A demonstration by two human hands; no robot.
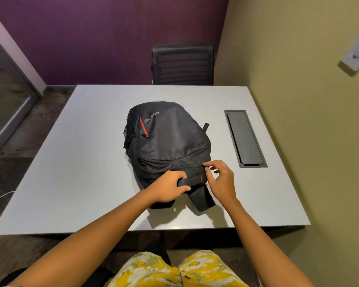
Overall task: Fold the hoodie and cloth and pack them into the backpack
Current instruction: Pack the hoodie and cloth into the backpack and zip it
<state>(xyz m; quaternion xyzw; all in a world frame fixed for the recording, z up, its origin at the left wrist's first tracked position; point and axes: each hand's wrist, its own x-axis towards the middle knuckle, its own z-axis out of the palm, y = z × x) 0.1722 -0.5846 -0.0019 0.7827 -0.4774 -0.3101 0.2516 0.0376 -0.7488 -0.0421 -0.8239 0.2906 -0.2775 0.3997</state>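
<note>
The black fabric backpack with a red zip stripe and pale lettering (168, 139) is lying front face up on the pale grey rectangular table (71, 172), its long axis running from the person straight away toward the far edge. Its top, with the black carry handle (190, 180), is pointing toward the person; its rounded bottom is pointing at the black mesh-backed chair (182, 65) beyond the table.

The left hand (167, 188) is gripping that handle, fingers curled over it and thumb wrapped underneath. Just to the right of this grip, the right hand (222, 179) is pinching something small between thumb and forefinger at the zip line on the bag's near edge; what it is pinching is too small to make out, and its other fingers are hanging loosely spread.

The zips are looking closed along the visible seams, so nothing inside the bag is showing. A black padded shoulder strap (201, 198) is poking out beneath both hands toward the person.

Farther right of the grip, well apart from the bag, a dark rectangular cable tray (245, 137) is sitting recessed in the tabletop.
</note>
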